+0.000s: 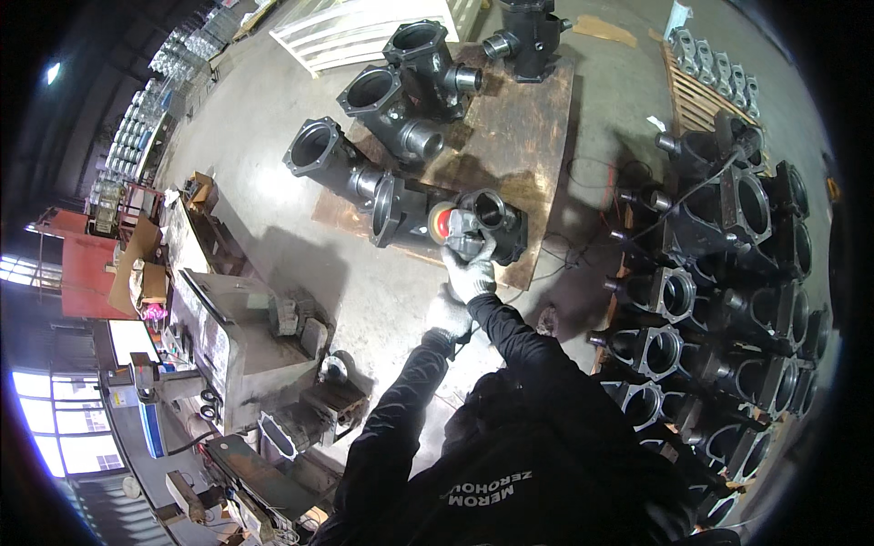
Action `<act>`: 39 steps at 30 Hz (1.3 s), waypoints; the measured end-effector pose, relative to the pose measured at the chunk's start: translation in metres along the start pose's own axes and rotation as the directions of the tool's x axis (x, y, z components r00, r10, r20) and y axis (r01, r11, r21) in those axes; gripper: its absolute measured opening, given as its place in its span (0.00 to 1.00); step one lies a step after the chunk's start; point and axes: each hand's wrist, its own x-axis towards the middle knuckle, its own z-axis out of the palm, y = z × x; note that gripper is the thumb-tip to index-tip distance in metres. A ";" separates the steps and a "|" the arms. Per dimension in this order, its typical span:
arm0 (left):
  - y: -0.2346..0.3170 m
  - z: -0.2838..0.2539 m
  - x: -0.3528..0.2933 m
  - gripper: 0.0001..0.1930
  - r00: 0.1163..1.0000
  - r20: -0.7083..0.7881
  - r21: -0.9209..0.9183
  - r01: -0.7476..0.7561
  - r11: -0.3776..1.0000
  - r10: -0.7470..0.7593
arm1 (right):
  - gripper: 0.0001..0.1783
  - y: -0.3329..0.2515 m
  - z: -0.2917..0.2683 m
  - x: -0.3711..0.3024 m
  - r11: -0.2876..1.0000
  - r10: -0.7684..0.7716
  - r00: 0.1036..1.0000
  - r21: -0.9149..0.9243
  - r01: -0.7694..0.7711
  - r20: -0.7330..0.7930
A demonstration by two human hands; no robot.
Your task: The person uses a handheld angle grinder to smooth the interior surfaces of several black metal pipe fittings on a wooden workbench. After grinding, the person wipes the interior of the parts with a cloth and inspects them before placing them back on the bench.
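I hold an angle grinder [465, 236] with a red and yellowish disc against the upper side of a black cast valve body [414, 215], which lies on a wooden board [533, 150]. My right hand [472, 276], in a whitish work glove, is closed round the grinder's front part near its head. Behind it, nearer to me, my gloved left hand [449, 314] is closed on the rear of the grinder. The fingers of the left glove are partly hidden. A round port [483, 209] of the body opens just beyond the grinder head.
More black valve bodies [391, 107] stand on and around the board. At right, many similar castings [669, 350] are stacked on pallets. A cable [696, 187] runs over there. A metal bin [250, 350] and a cluttered workbench [187, 246] stand at left; a white slatted frame [355, 32] lies beyond.
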 end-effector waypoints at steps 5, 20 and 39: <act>-0.007 0.008 -0.012 0.34 0.986 -0.035 -0.098 -0.167 0.981 0.164 | 0.51 -0.006 -0.016 -0.017 0.998 -0.025 0.999 0.051 0.026 -0.022; -0.007 0.038 -0.031 0.31 1.000 0.006 -0.189 -0.018 0.982 0.019 | 0.51 0.020 -0.026 -0.024 0.971 -0.239 0.967 -0.025 0.238 -0.093; -0.041 0.096 -0.006 0.33 0.988 -0.014 -0.511 -0.139 0.848 0.154 | 0.51 0.033 -0.032 -0.020 0.981 -0.113 0.990 -0.151 0.125 0.086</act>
